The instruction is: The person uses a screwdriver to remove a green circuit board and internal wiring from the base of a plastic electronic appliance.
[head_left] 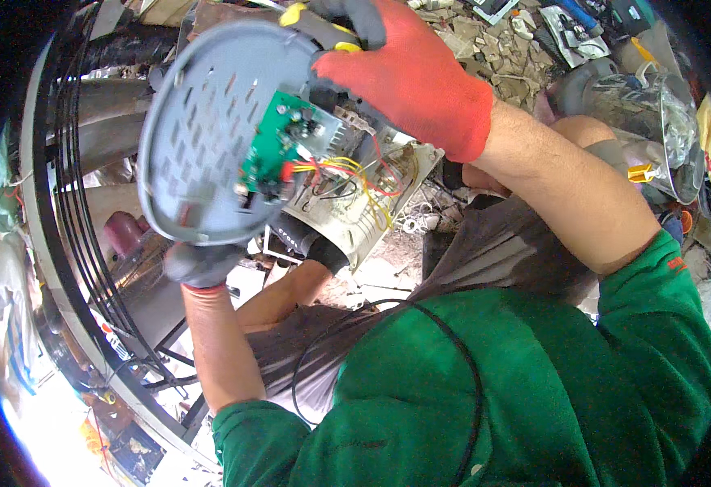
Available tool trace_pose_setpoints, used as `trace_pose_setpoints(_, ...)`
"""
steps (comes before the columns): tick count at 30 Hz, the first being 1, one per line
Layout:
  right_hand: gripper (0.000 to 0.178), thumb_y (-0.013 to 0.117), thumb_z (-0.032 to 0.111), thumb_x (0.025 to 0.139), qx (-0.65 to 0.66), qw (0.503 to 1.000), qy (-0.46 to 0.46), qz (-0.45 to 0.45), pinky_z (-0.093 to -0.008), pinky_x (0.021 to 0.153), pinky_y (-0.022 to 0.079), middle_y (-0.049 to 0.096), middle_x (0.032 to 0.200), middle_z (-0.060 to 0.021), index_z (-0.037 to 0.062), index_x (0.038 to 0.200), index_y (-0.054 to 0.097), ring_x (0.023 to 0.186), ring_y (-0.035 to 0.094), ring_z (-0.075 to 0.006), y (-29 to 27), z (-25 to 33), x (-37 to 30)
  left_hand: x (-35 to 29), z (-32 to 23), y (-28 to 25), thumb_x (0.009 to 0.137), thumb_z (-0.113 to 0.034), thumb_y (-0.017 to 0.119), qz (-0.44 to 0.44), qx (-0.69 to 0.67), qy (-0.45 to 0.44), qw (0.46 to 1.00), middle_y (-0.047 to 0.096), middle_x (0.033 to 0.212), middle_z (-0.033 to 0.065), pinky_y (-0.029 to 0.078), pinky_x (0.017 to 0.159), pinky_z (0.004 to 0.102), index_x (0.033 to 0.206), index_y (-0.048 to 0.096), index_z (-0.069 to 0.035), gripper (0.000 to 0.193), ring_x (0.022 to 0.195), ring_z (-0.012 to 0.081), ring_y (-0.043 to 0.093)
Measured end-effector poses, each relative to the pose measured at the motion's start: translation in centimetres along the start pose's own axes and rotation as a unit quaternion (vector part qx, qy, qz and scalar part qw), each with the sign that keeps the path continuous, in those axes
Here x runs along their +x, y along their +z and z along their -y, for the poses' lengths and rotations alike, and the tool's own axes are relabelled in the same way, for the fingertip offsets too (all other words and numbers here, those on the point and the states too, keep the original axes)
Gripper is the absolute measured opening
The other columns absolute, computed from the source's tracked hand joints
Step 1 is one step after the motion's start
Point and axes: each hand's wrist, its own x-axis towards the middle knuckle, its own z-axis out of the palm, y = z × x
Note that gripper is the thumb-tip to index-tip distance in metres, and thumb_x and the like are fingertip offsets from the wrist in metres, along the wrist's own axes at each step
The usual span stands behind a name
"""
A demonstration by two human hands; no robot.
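My left hand [205, 264], in a dark grey-palmed glove, grips the lower rim of a round grey plastic cover [201, 130] pierced with rows of slots. Against the cover's right side sits a green circuit board [272, 138] with a finned metal heat sink [323, 134]. Yellow and red wires [339, 166] run from the board toward a whitish vented housing [355, 219] below. My right hand [412, 73], in a red and grey glove, is closed around a screwdriver [323, 31] with a yellow and dark handle, above the cover's upper right edge. Its tip is out of view.
Broken chips and scraps [505, 69] cover the ground at the top. A clear plastic bucket [656, 122] stands to the right. On the left runs a metal frame with black cables [75, 195]. A black cable [453, 333] loops across my green shirt.
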Motion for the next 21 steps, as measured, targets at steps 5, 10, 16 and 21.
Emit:
trace_pose_setpoints(5,0.046,0.063,0.018,0.076,-0.115,0.947,-0.298,0.015,-0.0442,0.084,0.052,0.067,0.099,-0.0226,0.0056,0.120,0.058,0.095,0.065,-0.0405,1.1,-4.4,1.2,1.9,-3.0,3.5,0.073,-0.071,0.066,-0.097,0.064,0.032,0.993,0.046,0.145,0.0140,0.036,0.111,0.0534,0.148,0.036,-0.006,0.104,0.132,0.0337,0.045)
trace_pose_setpoints(10,0.049,0.065,0.009,0.080,-0.100,0.939,-0.322,0.061,-0.0340,0.092,0.050,0.066,0.116,-0.0134,0.0017,0.127,0.055,0.107,0.065,-0.0232,2.1,-4.1,0.6,-0.7,-3.5,3.9,0.076,-0.007,0.074,-0.170,0.248,0.031,0.953,0.061,0.121,0.0181,0.051,0.094,0.0392,0.135,0.047,0.005,0.065,0.109,0.0271,0.063)
trace_pose_setpoints(16,0.048,0.065,0.014,0.088,-0.110,0.945,-0.309,-0.018,-0.0315,0.090,0.051,0.066,0.118,-0.0122,0.0020,0.133,0.053,0.106,0.065,-0.0187,2.9,-5.5,0.5,0.2,-4.2,4.8,0.087,-0.017,0.064,-0.247,0.354,0.084,0.898,0.066,0.115,0.0158,0.046,0.099,0.0395,0.119,0.061,0.007,0.040,0.107,0.0257,0.063)
trace_pose_setpoints(21,0.043,0.061,0.020,0.092,-0.134,0.978,-0.139,0.084,-0.0294,0.080,0.052,0.069,0.106,-0.0095,0.0030,0.132,0.056,0.093,0.064,-0.0132,1.8,-3.8,0.0,-0.8,-4.5,1.7,0.091,-0.012,0.058,-0.232,0.384,0.120,0.886,0.066,0.114,0.0145,0.045,0.100,0.0381,0.112,0.066,0.006,0.029,0.107,0.0241,0.062)
